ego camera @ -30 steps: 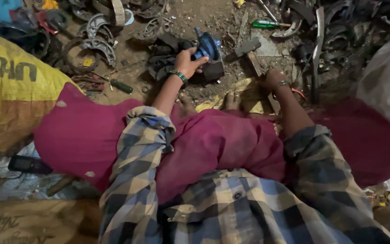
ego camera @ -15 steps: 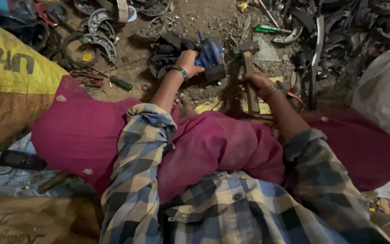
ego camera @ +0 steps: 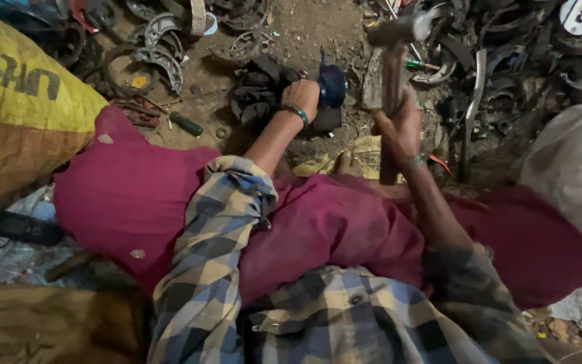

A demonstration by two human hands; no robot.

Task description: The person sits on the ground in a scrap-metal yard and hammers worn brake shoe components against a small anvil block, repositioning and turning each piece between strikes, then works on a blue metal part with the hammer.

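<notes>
My left hand (ego camera: 301,96), a green bangle on its wrist, grips a dark blue curved metal part (ego camera: 332,85) and steadies it on a dark block on the dirt floor. My right hand (ego camera: 399,128) is closed round the wooden handle of a hammer (ego camera: 393,74). The hammer is raised, with its metal head (ego camera: 399,30) up above and to the right of the blue part. My sleeves are plaid, and my knees are covered in magenta cloth.
Curved scrap metal parts (ego camera: 479,74) lie piled at the right and top. More metal rings (ego camera: 156,47) and a green-handled screwdriver (ego camera: 182,123) lie at the upper left. A yellow sack (ego camera: 15,108) bulges at the left, with a black phone (ego camera: 25,229) below it.
My right hand took hold of the hammer from the ground and lifted it up above the blue part. My left hand kept its grip on the blue part.
</notes>
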